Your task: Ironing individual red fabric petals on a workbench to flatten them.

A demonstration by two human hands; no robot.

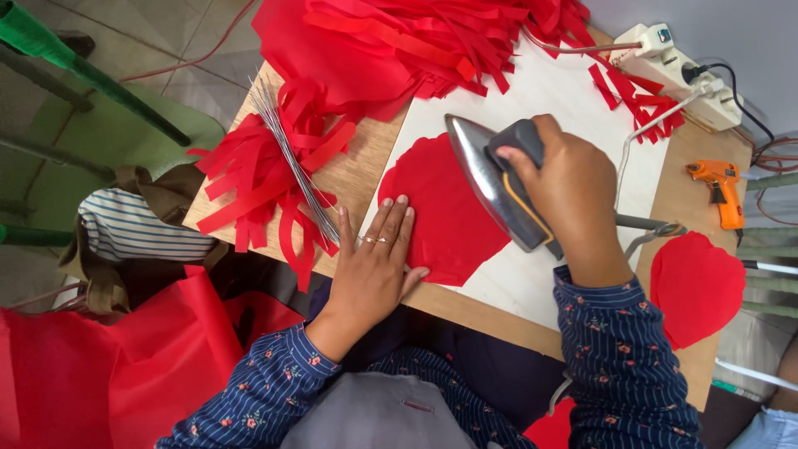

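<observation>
A rounded piece of red fabric point(440, 220) lies on a white board point(549, 108) on the wooden table. My left hand point(378, 262) rests flat on the fabric's near left edge, fingers spread, rings on one finger. My right hand point(565, 187) grips the dark handle of a metal clothes iron point(490, 183), which is tilted so its shiny soleplate faces left, over the fabric's right side.
A heap of red fabric strips point(399, 41) fills the far side, with more strips and a bundle of thin wires point(291, 158) at left. A power strip point(677, 71), an orange glue gun point(719, 191) and another red cut piece point(694, 287) sit at right. Red cloth point(116, 357) lies by my lap.
</observation>
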